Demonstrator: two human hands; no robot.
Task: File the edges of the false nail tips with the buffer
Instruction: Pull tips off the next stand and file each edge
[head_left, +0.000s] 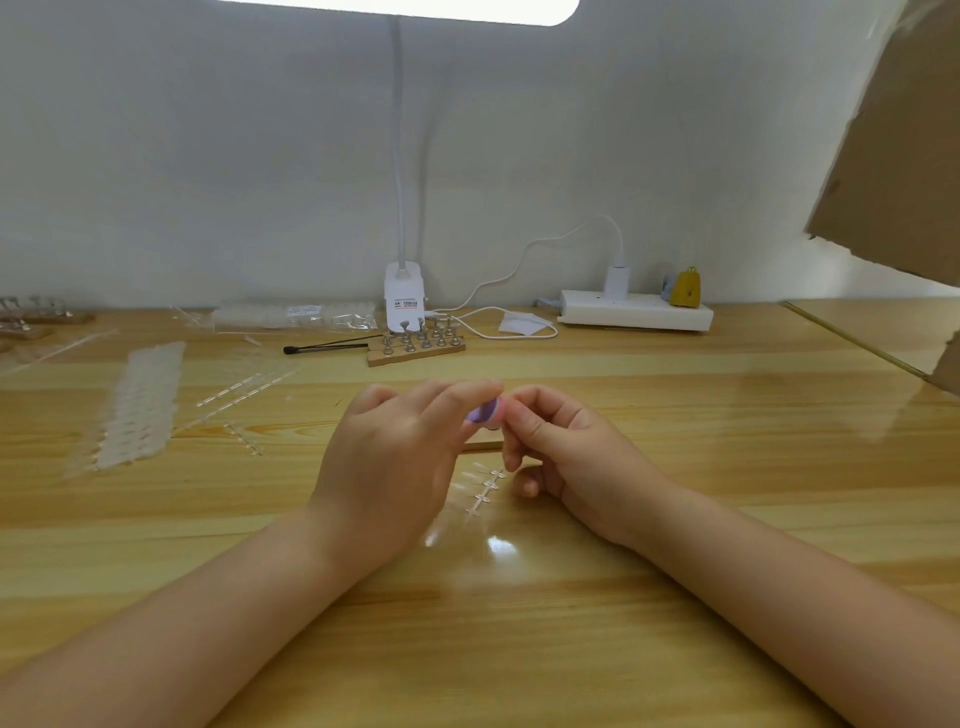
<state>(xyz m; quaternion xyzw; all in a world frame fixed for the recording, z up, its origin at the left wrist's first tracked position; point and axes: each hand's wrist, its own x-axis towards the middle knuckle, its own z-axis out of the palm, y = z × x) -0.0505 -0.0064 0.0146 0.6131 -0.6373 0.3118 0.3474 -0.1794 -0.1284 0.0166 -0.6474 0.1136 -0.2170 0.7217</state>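
Clearly both hands meet above the wooden desk (675, 519). The left hand (395, 457) grips the purple and pink buffer (485, 414), and the right hand (561, 452) pinches something small against it, probably one nail tip, though it is too small to see. This close hold likely steadies the edge for filing. A clear plastic strip of false nail tips (480, 491) lies below the hands.

Glossy wooden table (675, 415), plain white wall (208, 156), perhaps a lamp (400, 10) overhead.
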